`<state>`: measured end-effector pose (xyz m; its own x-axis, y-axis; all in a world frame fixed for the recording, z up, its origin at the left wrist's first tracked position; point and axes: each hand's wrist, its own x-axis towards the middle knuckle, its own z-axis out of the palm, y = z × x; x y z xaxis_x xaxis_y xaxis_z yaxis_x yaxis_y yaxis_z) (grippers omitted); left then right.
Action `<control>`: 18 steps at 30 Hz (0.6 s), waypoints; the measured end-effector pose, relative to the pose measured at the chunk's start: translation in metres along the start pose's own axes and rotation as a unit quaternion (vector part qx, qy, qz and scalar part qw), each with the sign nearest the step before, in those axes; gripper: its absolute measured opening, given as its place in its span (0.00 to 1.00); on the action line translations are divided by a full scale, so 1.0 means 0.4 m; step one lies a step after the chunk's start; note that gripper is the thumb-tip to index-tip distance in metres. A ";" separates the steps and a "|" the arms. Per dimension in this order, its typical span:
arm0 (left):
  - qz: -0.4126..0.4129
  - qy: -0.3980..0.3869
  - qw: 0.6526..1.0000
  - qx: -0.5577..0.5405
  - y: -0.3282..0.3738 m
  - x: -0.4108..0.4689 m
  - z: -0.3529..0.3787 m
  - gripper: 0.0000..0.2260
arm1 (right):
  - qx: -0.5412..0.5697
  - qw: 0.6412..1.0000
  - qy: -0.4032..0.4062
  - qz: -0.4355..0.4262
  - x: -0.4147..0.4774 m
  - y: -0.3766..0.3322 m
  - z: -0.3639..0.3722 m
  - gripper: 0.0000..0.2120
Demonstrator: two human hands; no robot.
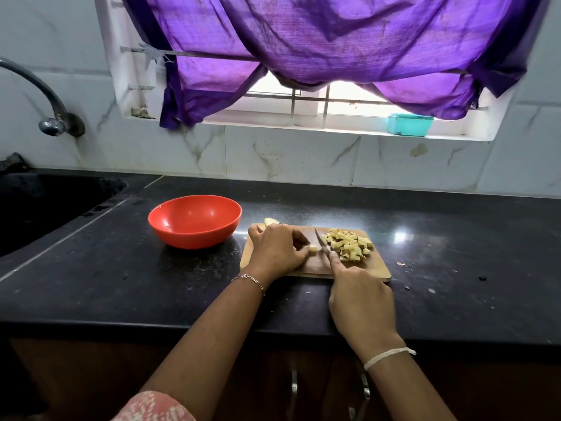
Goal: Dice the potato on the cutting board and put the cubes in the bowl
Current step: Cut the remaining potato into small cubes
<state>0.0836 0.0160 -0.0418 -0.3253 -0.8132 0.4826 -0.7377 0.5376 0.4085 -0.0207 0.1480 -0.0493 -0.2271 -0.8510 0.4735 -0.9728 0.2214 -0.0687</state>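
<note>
Centre of the frame, on the wooden cutting board (376, 268), the left hand (274, 250) bends its fingers (299, 243) down over a small potato piece (313, 250), pinning it to the wood at the fingertips. Right beside that piece is the knife (321, 243), blade angled toward the upper left, its edge down near the board. The right hand (361, 302) is wrapped round the handle, which is hidden in the fist, with the index finger (334, 260) stretched out along the back of the blade. To the right of the blade, a heap of potato cubes (349, 244) sits on the board's right half, some showing brown skin. Behind the left hand's knuckles, at the board's far left corner, another pale potato chunk (271, 221) peeks out. Left of the board, just apart from it on the black countertop (121, 268), stands the red bowl (194, 221), none of the cubes in it yet. Far left, there's a dark sink (45, 202) under a curved metal tap (39, 86). Up top, a purple curtain (334, 41) hangs across the window, and a teal container (409, 124) sits on the sill at upper right.
</note>
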 end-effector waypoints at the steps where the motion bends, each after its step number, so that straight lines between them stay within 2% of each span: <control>1: -0.003 0.000 1.000 -0.006 0.000 -0.001 -0.002 0.12 | 0.013 1.000 0.007 0.005 -0.004 0.004 0.002 0.28; 5: -0.005 0.002 1.000 -0.017 -0.001 -0.002 -0.008 0.11 | 0.026 0.999 0.025 0.003 -0.023 0.006 0.003 0.29; 18: -0.016 -0.018 0.999 -0.029 0.008 0.000 -0.018 0.08 | 0.006 1.000 0.009 -0.030 -0.009 0.003 -0.010 0.27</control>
<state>0.0855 0.0192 -0.0348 -0.3240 -0.8374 0.4403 -0.7132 0.5220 0.4679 -0.0207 0.1531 -0.0475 -0.1682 -0.8540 0.4924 -0.9850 0.1646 -0.0510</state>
